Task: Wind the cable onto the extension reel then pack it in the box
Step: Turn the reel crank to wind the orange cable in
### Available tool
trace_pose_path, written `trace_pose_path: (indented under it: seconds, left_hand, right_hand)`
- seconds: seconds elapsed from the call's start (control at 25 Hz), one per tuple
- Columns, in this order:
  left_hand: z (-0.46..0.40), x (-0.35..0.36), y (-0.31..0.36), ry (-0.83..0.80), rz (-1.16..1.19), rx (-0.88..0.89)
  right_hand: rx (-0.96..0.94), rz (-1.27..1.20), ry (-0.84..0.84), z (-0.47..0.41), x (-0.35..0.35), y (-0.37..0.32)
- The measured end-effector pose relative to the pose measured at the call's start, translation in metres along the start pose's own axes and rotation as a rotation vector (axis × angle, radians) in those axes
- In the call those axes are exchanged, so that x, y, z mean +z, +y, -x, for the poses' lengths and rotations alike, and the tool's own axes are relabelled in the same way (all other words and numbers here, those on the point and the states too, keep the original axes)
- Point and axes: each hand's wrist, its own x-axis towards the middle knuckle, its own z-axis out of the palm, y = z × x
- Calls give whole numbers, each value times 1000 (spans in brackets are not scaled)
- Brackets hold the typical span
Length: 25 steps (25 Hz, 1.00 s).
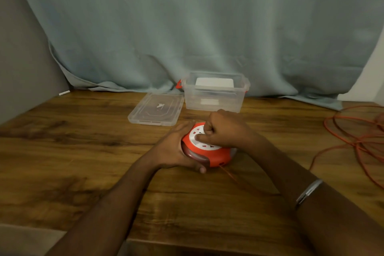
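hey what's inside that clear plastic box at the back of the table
Through the clear box walls, a white rectangular shape shows, though whether it lies inside or is a label is unclear. No reel or cable is in it.

Wooden table against a draped cloth backdrop

A dark-grained wooden table fills the foreground. Behind it hangs a pale blue-grey curtain, its hem bunched on the tabletop's far edge. A grey wall shows at left, with a small white stick-like object lying at the table's far left corner.
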Motion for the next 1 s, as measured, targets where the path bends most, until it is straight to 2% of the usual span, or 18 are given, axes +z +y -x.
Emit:
trace_pose_path:
  seconds: [0.12, 0.28, 0.4, 0.76, 1.0]
  left_hand:
    - [3, -4, 4, -31, 51, -2]
    - [3, -5, 3, -66, 71, -7]
    - [1, -6, -3, -104, 83, -16]
    - [-10, -5, -14, -134, 59, -3]
    - [-23, -8, -7, -6, 24, 48]
  right_hand:
    - [-66, -104, 37, 11, -11, 9]
    - [-75, -394, -110, 29, -16, 33]
    - [-90, -361, -157, 26, -18, 43]
    - [-114, -395, -127, 14, -7, 56]
    - [-104, -259, -191, -31, -14, 47]
